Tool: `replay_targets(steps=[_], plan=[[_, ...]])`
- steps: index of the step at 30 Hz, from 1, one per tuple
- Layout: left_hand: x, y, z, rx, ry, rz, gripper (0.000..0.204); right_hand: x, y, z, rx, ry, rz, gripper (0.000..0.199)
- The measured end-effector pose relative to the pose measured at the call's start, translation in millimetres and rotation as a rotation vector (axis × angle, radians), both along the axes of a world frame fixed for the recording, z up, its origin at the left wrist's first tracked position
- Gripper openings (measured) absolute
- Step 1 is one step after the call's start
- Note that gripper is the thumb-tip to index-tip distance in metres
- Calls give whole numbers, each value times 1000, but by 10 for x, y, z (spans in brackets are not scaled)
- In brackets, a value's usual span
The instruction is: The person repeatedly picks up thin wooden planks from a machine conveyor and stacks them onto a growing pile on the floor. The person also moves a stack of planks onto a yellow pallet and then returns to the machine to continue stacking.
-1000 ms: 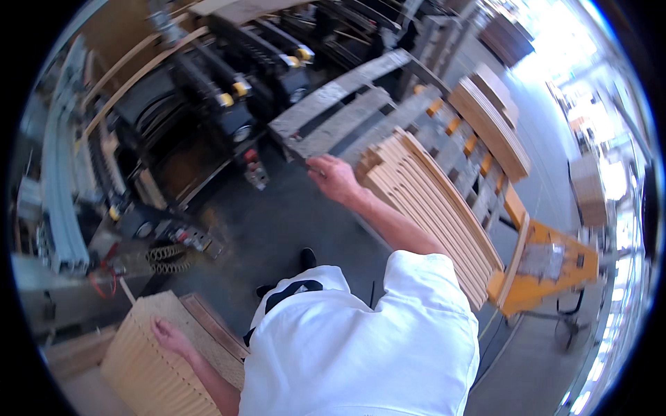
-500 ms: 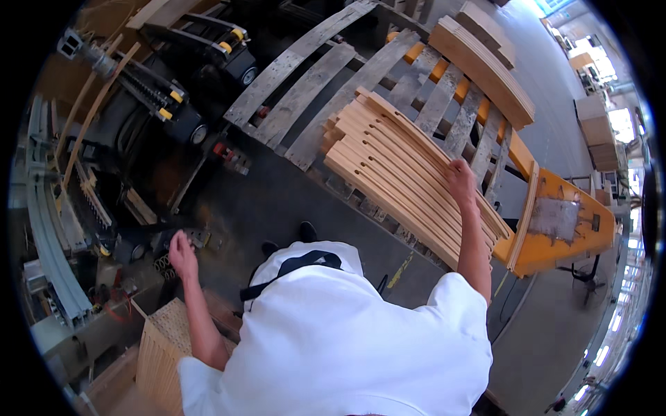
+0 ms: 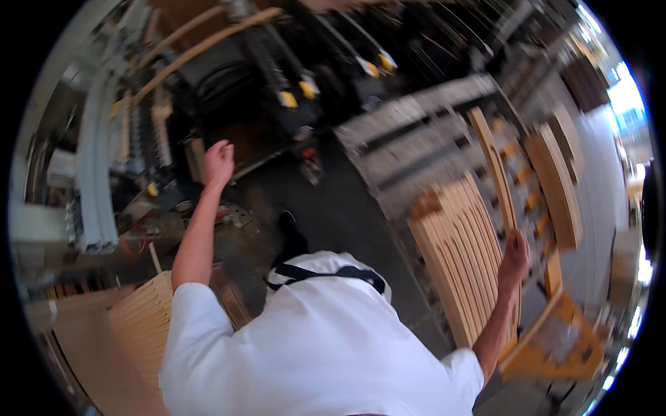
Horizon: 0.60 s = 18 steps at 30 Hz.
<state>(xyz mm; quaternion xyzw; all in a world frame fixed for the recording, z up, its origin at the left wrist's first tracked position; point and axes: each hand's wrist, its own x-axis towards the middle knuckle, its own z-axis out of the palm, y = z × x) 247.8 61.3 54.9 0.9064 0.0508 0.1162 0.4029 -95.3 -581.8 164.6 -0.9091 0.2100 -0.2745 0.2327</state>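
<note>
Stack of curved wooden slats (image 3: pixel 142 322): lower left, on the floor beside the person, faces together so the bends nest.

Left hand (image 3: pixel 218 161): raised over the dark machine (image 3: pixel 229 76), fingers loosely curled, holding nothing; it touches no surface that can be made out, and seems held out for balance.

Floor (image 3: pixel 347 215): dark and bare between the two stacks, where the person stands.

Curved slat (image 3: pixel 494 170): pale wood, upright on its long edge, lifted clear of the pile; blurred.

Right hand (image 3: pixel 515 253): closed on the lower part of this slat, arm stretched out.

Pile of matching slats (image 3: pixel 458 256): nested on a slatted pallet (image 3: pixel 416 139), just beside the right hand.

Yellow pallet truck (image 3: pixel 555 340): at the pile's near end.
</note>
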Motion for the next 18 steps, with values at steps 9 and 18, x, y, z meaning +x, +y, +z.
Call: replay_targets(steps=[9, 18], plan=[[2485, 1048, 588, 570, -32, 90, 56, 1719, 1866, 407, -60, 144, 266, 31], [3875, 1452, 727, 776, 169, 63, 72, 3219, 3142, 776, -196, 136, 589, 30]])
